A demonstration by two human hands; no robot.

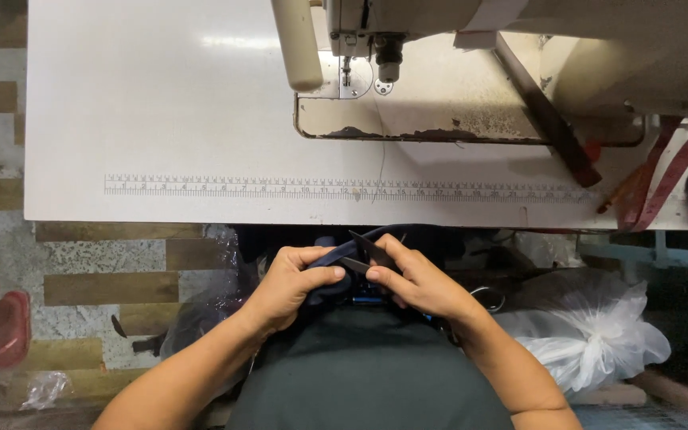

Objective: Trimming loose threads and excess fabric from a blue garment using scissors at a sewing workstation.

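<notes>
Just below the worktop (201, 119) edge, the left hand (288, 287) pinches the dark fabric strip (336, 256) taut in a closed grip while the right hand (420, 279), fingers closed around small snips (368, 253), best cuts close without nicking cloth.

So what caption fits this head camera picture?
Left hand holds dark strap; right hand snips it with scissors below sewing machine.

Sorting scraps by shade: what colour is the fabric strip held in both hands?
Dark navy blue fabric strip, best seen in the head view.

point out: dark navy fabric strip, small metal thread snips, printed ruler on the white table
dark navy fabric strip (330, 256), head view, fold beside left thumb
small metal thread snips (369, 248), head view, blade
printed ruler (240, 187), head view, left half of the scale
</notes>
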